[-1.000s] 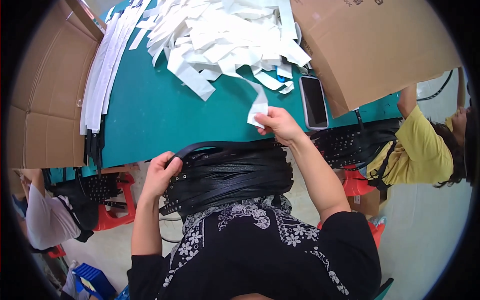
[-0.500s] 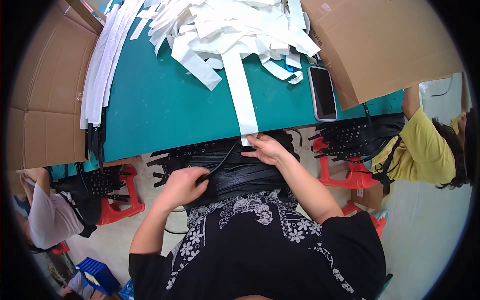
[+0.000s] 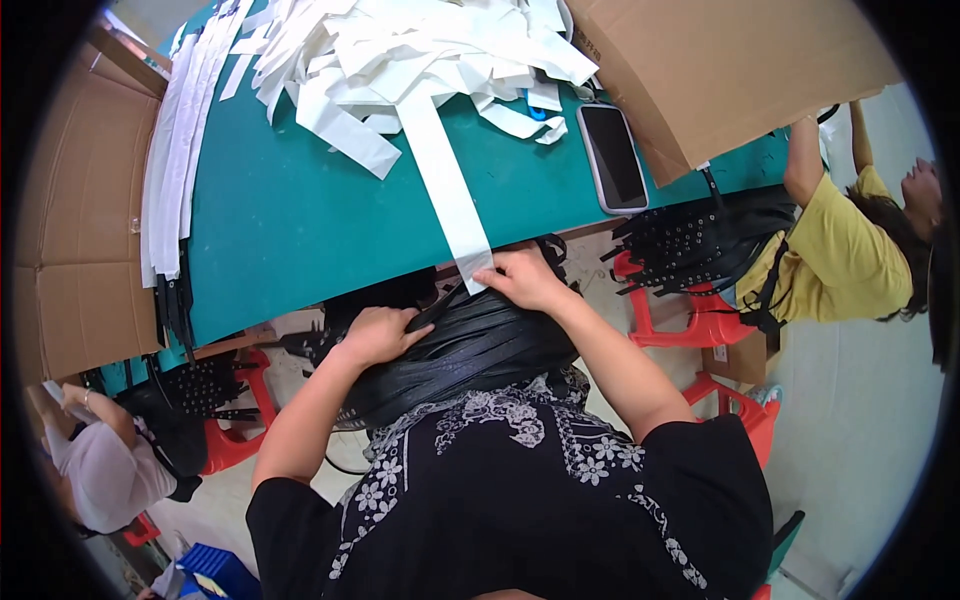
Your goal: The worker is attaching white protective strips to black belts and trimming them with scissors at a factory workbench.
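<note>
My right hand pinches the near end of a long white sleeve-like strip between thumb and fingers, just past the table's near edge. That strip runs back into a tangled heap of similar white strips. Closed around a black belt, my left hand sits lower and to the left. The belt slants up toward the strip's end; whether its tip is inside the strip cannot be made out. A thick bundle of black belts lies across my lap beneath both hands.
On the green table lie a phone and, at left, white-sleeved belts. Cardboard boxes stand at both sides. A person in a yellow top works at right, another in a pale top at left.
My left hand has moved closer to the table edge and now grips the belt nearer my right hand. My right hand keeps hold of the strip's end. The whole view has shifted slightly.
</note>
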Demonstrator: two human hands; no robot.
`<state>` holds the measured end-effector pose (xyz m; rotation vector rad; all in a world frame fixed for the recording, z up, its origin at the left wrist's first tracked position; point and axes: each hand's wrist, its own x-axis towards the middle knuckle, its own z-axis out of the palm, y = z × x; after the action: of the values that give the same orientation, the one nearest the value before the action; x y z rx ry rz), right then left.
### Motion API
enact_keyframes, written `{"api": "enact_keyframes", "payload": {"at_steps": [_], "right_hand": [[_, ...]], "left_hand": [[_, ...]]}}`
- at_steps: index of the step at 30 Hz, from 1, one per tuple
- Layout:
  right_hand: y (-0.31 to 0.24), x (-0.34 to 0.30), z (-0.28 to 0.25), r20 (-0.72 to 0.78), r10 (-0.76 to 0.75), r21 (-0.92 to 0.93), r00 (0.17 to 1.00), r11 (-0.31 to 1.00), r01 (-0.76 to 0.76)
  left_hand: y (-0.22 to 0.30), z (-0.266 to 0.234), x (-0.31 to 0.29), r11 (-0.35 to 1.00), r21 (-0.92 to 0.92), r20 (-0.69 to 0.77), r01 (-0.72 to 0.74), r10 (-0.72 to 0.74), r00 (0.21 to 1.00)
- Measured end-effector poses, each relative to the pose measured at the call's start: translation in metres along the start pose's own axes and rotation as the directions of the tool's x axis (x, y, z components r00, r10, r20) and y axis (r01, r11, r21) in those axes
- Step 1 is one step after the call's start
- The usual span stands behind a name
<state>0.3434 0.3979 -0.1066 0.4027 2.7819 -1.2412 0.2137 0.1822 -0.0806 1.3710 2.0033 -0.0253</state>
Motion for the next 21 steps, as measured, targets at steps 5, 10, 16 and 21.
{"api": "enact_keyframes", "payload": {"at_steps": [5,10,16,21], "right_hand": [[-0.026,-0.015,0.046,0.143,-0.074,-0.108,0.987,0.99,0.09],[-0.058,-0.006,0.077,0.136,-0.051,0.095,0.989,0.995,0.038],[-0.044,0.012,0.1,0.185,0.053,0.74,0.981,0.649,-0.174],[-0.034,0.014,0.091,0.144,0.228,0.959,0.963,0.206,-0.193]], "left_hand": [[-0.025,0.015,-0.055,0.991,-0.129,-0.177,-0.02,-0.004,0.984],[-0.055,0.038,-0.089,0.956,-0.294,-0.299,0.013,-0.105,0.948],[-0.077,0.057,-0.098,0.928,-0.371,-0.387,-0.019,-0.136,0.912],[-0.075,0.047,-0.092,0.939,-0.342,-0.395,-0.031,-0.114,0.912]]}}
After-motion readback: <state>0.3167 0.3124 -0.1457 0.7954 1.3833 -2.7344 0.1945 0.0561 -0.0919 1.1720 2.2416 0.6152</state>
